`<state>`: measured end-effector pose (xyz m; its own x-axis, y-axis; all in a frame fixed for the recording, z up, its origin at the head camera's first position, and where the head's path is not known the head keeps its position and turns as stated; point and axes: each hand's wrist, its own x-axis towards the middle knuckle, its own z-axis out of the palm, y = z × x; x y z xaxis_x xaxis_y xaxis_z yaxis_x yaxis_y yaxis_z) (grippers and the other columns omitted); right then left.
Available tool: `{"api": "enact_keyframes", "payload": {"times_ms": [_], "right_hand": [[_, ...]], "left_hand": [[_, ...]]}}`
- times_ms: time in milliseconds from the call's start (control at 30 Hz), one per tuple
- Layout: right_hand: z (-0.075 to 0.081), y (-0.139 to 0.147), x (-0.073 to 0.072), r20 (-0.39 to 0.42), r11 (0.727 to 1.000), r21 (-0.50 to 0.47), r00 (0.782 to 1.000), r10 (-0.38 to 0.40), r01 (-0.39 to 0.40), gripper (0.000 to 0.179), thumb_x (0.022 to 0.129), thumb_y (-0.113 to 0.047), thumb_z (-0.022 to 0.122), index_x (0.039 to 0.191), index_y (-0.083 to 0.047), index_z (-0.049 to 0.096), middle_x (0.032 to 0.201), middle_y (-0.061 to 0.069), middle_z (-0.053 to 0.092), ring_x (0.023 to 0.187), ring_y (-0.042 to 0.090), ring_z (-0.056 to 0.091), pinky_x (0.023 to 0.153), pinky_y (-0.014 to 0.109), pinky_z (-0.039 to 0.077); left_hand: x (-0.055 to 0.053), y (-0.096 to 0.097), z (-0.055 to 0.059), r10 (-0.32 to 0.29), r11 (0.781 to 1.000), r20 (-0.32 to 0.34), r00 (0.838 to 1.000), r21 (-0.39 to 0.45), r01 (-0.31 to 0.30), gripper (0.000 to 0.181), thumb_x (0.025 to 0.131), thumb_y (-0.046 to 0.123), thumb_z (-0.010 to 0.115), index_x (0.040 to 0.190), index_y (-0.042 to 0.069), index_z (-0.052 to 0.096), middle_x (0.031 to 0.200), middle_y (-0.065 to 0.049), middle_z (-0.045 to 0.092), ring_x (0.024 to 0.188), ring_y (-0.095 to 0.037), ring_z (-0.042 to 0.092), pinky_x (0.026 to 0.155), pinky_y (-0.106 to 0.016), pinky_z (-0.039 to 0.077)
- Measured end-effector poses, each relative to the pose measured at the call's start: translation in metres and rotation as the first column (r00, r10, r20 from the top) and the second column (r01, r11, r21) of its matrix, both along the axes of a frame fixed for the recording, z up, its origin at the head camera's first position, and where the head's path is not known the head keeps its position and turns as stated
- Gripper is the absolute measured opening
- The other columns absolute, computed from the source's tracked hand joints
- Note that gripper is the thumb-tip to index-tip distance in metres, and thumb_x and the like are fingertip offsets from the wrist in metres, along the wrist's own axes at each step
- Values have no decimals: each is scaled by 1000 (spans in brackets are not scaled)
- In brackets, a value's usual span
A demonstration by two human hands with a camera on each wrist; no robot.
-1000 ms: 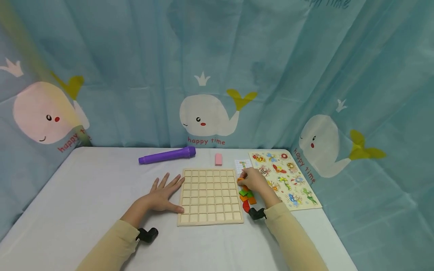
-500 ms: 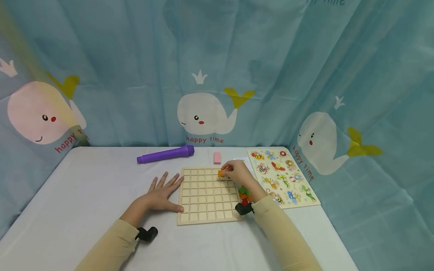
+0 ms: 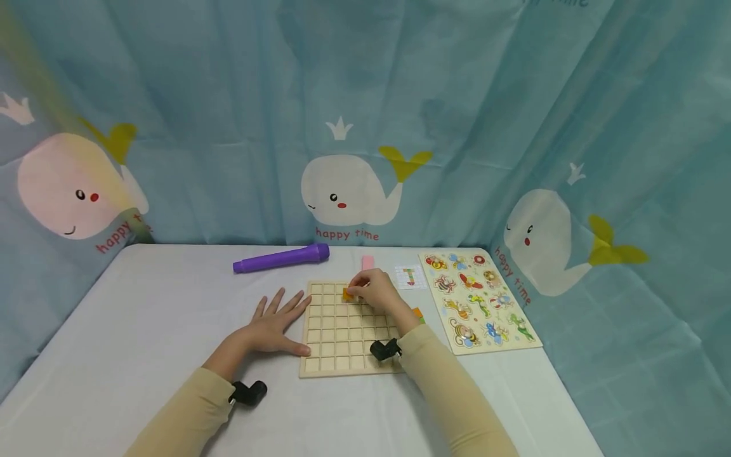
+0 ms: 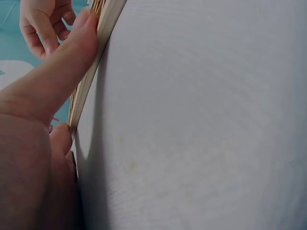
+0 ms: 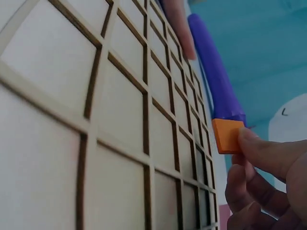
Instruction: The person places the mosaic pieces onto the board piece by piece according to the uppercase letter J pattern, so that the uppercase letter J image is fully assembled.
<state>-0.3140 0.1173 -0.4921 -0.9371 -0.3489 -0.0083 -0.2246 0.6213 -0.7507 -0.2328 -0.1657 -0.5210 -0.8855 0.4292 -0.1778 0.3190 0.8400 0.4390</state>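
Note:
My right hand (image 3: 378, 292) pinches an orange square tile (image 5: 228, 136) between thumb and fingers, over the far rows of a wooden grid board (image 3: 337, 346). In the right wrist view the tile shows close to the board's cells. My left hand (image 3: 273, 330) lies with spread, straight fingers at the board's left edge; its thumb (image 4: 72, 57) and fingertips touch the frame. Orange and green tiles (image 3: 419, 314) peek out beyond the right forearm, which hides the rest of that pile.
A purple stick (image 3: 280, 259), thicker at one end, lies at the back, with a pink block (image 3: 368, 261) to its right. Right of the board are a small printed pattern card (image 3: 411, 277) and a flat board with insect pictures (image 3: 480, 301). A curtain (image 3: 228, 127) hangs behind the table.
My right hand has gone from the tile pile leftward over the far part of the grid board, carrying the orange tile. The left hand has stayed at the board's edge.

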Motion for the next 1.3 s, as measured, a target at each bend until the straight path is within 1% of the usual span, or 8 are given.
{"api": "enact_keyframes", "payload": {"times_ms": [267,500,633,733,867,1033,1167,1300], "right_hand": [[-8,-13,-1,1,999,38,1000,-18,18,10,91,-27,77,85,-20,76,80,-6,70,70,14,60,65,28,49],[-11,-21,-4,-14,994,103,999,-31,32,10,91,-27,77,84,-20,77,84,-7,71,79,11,61,76,31,52],[-14,-24,-4,-23,990,142,999,-24,27,11,91,-28,77,83,-21,76,83,-9,70,78,10,62,76,30,53],[-12,-25,-3,-15,988,154,1000,-26,28,10,91,-29,77,86,-22,76,85,-9,70,79,10,62,76,29,52],[-4,-22,0,6,993,115,999,-38,37,8,93,-26,76,94,-19,77,90,-7,70,83,13,62,76,30,52],[9,-13,8,14,999,39,1000,-27,26,14,95,-21,72,105,-12,76,97,-3,72,85,17,66,73,31,55],[16,-2,13,-10,1000,-4,1000,-25,25,17,95,-20,72,108,-9,76,101,0,73,83,19,68,71,31,58],[18,12,19,-26,999,-28,999,-38,37,18,95,-21,73,108,-9,75,101,1,73,84,18,67,72,30,57]], "left_hand": [[0,2,2,3,1000,13,1000,-9,-3,124,69,80,71,164,23,15,171,-9,7,154,-45,-12,117,-70,-11],[-3,2,1,-2,1000,4,1000,-1,2,125,69,80,72,164,23,15,171,-9,8,154,-46,-11,117,-71,-10],[-3,1,-2,-3,1000,5,1000,-4,3,125,69,81,72,164,23,15,171,-8,8,154,-45,-11,117,-70,-11],[-2,1,-2,-5,1000,9,1000,-5,5,124,69,80,72,164,23,15,171,-9,8,154,-46,-11,117,-70,-11],[0,1,0,-1,1000,6,1000,1,1,124,69,79,73,164,23,16,171,-9,8,154,-46,-11,117,-70,-11],[1,1,2,3,1000,11,1000,8,-3,124,69,78,73,164,22,17,171,-10,9,154,-46,-11,117,-70,-11],[1,0,1,5,1000,8,1000,9,-5,125,68,79,73,164,21,17,171,-10,9,154,-47,-10,117,-70,-11],[1,1,0,5,1000,-3,1000,16,-5,125,68,79,74,164,21,17,171,-11,9,154,-47,-9,117,-70,-10]]}}
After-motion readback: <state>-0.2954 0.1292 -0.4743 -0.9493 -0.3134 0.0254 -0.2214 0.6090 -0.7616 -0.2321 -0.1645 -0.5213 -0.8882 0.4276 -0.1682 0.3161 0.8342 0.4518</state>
